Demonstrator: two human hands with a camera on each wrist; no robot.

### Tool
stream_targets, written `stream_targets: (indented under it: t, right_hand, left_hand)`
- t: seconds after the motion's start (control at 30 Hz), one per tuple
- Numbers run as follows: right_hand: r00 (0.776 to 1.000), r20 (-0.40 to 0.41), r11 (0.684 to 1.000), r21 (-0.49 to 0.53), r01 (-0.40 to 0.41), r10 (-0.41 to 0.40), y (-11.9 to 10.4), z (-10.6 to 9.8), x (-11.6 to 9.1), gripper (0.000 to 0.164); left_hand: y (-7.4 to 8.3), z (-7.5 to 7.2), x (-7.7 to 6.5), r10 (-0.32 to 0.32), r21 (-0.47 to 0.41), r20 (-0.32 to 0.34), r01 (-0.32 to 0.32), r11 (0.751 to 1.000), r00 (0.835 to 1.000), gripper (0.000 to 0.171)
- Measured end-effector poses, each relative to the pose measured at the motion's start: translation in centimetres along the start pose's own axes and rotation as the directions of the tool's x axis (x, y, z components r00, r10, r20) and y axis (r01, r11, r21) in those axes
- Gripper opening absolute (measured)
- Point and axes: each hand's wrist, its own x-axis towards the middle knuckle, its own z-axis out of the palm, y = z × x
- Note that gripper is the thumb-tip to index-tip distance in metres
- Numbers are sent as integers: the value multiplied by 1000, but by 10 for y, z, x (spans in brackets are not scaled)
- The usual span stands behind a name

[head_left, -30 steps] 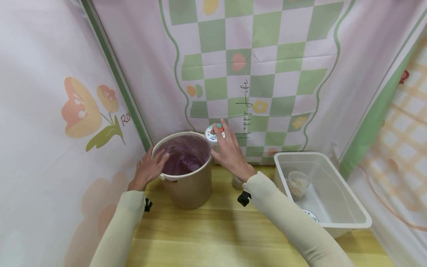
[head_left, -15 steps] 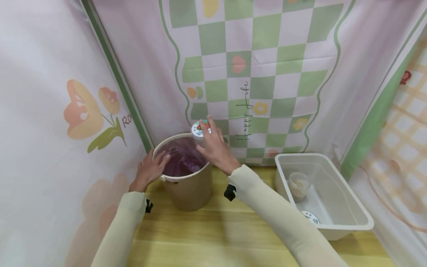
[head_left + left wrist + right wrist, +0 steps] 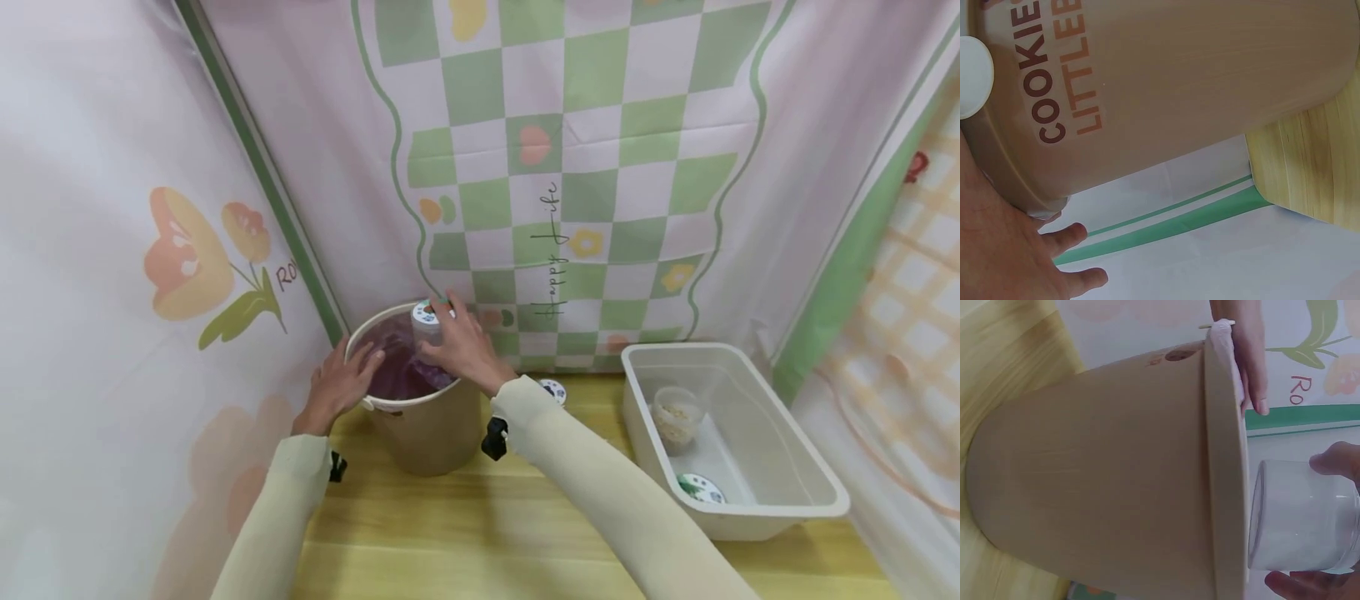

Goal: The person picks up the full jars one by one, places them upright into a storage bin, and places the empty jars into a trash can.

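Note:
My right hand (image 3: pixel 465 346) grips a clear plastic jar (image 3: pixel 1297 515) round its sides near the top. The printed lid (image 3: pixel 427 312) faces up, and no contents show through the wall. In the head view the jar overlaps the mouth of a brown bin (image 3: pixel 431 433); in the right wrist view its base is right at the rim. A crumpled purple liner (image 3: pixel 397 375) lies inside the bin. My left hand (image 3: pixel 339 387) holds the bin's left rim, thumb on the inner side, other fingers outside. Two of its fingertips (image 3: pixel 1072 234) stick out past the rim in the left wrist view.
A white plastic tub (image 3: pixel 787 442) stands at the right with an open clear cup (image 3: pixel 677 417) of pale grains and a round printed lid (image 3: pixel 701 487) inside. Another printed lid (image 3: pixel 553 390) shows behind my right forearm. Patterned curtains (image 3: pixel 592 183) enclose the wooden table (image 3: pixel 450 533).
My right hand has carried the jar leftward from beside the bin to over its mouth, then lower. The lid behind my right forearm has come into view. My left hand stays on the rim.

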Motion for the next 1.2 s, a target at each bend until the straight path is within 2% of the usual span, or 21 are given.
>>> stream_targets:
  t: [0.07,0.17,0.3,0.4,0.57,0.73,0.9,1.03,1.2]
  right_hand:
    - [1000,15,1000,-4,-4,4,0,4,-1,89]
    - [999,28,999,18,45,-45,1,8,-2,94]
    - [993,11,991,63,119,-120,10,11,-3,97]
    - [991,-32,990,37,134,-133,24,12,-3,96]
    - [990,-111,996,-39,86,-90,58,9,0,101]
    - [983,-179,999,14,48,-45,102,14,-10,103]
    - [982,-186,998,53,24,-14,149,28,-33,103]
    - [982,-187,999,37,-24,30,183,41,-53,100]
    - [983,-157,996,7,-94,94,210,49,-73,100]
  left_hand:
    - [0,1,0,-5,5,-2,5,1000,1000,75]
    - [0,1,0,-3,6,-13,3,1000,1000,73]
    - [0,2,0,8,1,-16,-8,1000,1000,74]
    - [0,1,-1,12,-9,-11,-12,1000,1000,75]
    - [-2,0,-1,8,-3,-17,-8,1000,1000,79]
    - [-3,0,0,10,1,-31,-10,1000,999,81]
    - [-4,1,1,2,6,-26,-2,1000,1000,80]
    - [-5,3,2,9,3,-26,-9,1000,1000,78]
    - [-5,6,3,13,-8,-33,-14,1000,999,74]
